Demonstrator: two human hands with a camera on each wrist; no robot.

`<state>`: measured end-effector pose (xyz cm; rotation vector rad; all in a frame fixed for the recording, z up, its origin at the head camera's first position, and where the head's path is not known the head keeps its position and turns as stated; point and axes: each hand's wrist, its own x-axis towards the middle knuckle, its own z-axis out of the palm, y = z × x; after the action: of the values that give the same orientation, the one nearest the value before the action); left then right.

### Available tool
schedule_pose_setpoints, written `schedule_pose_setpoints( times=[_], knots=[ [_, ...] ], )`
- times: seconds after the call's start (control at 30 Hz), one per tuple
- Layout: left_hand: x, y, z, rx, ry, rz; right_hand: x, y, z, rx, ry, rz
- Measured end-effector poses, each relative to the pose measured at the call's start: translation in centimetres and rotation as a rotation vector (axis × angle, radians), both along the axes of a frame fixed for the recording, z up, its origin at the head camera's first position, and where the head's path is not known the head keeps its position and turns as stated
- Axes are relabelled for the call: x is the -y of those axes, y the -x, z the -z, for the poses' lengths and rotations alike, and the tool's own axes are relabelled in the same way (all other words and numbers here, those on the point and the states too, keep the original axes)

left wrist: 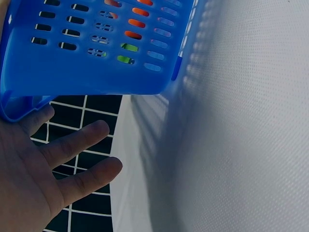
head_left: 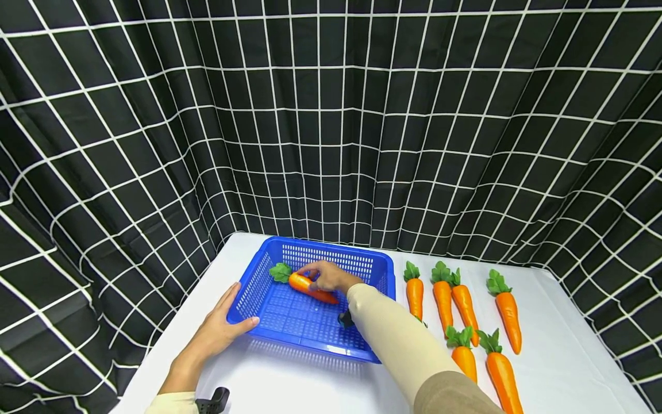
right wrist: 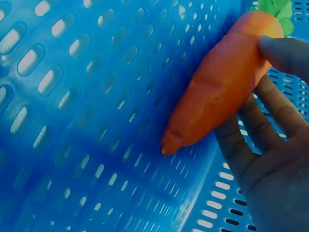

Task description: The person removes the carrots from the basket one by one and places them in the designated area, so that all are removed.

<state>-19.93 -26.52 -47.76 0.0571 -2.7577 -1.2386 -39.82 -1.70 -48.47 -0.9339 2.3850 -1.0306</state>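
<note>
Inside a blue perforated plastic basket [head_left: 310,344], my right hand [head_left: 328,275] holds an orange carrot [head_left: 315,293] with a green leafy top. The right wrist view shows the thumb on one side of the carrot [right wrist: 217,87] and the fingers of the right hand [right wrist: 275,140] along the other. The carrot's tip points down toward the basket's mesh. At the basket's near left corner rests my left hand [head_left: 219,322], thumb by the front rim and fingers along the left side. Seen from the left wrist, the fingers of that hand [left wrist: 77,183] are straight and spread.
Several more carrots lie on the white table [head_left: 558,345] to the right of the basket, among them one carrot [head_left: 509,319] farthest right. My right forearm [head_left: 403,345] crosses the basket's right side. Black curtains with a white grid [head_left: 331,115] surround the table.
</note>
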Motion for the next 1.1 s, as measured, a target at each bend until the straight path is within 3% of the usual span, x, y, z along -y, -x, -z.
schedule_pose_setpoints(
  times=[0.23, 0.4, 0.6, 1.1],
  knots=[
    [0.0, 0.0, 0.0, 0.023, 0.000, 0.003, 0.2, -0.3, -0.4, 0.009, -0.108, -0.069],
    [0.0, 0.0, 0.1, 0.027, -0.001, 0.002, 0.2, -0.6, -0.5, -0.008, -0.128, -0.070],
    [0.0, 0.0, 0.2, 0.021, -0.001, 0.001, -0.1, -0.4, -0.5, 0.014, -0.065, -0.041],
    [0.0, -0.1, 0.1, 0.022, 0.005, 0.004, -0.7, -1.4, -2.4, 0.069, 0.110, 0.042]
  ],
)
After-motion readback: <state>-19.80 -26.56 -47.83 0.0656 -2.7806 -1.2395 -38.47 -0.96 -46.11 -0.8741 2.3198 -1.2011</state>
